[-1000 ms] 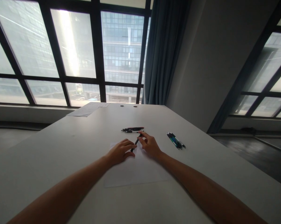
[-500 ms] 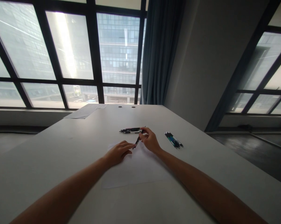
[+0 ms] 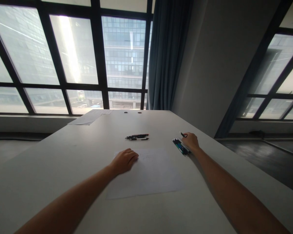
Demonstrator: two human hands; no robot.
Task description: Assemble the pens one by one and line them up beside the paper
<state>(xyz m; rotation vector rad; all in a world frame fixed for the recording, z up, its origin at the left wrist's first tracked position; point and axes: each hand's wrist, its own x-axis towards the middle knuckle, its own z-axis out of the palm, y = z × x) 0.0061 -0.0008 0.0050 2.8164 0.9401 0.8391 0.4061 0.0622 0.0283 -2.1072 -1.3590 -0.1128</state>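
Note:
My left hand (image 3: 125, 161) lies on the upper left part of a white sheet of paper (image 3: 153, 177), its fingers stretched out and resting flat with nothing in them. Faint marks show on the sheet just right of the fingertips. At the right, my right hand (image 3: 190, 141) is closed on a dark pen (image 3: 183, 134), whose tip points up and to the left. Just below and left of that hand lies a slanted row of several pens (image 3: 180, 147), some with blue or green barrels. A second group of several black pens (image 3: 137, 136) lies beyond the sheet.
The white table (image 3: 88, 152) stretches away towards large windows. More papers (image 3: 84, 118) lie at its far left edge, and two round dark holes (image 3: 139, 112) are near the far end. A blue curtain (image 3: 162, 65) hangs behind.
My right hand has moved right with the pen, from above the sheet to beside the slanted row. My left hand no longer touches the pen and stays on the paper.

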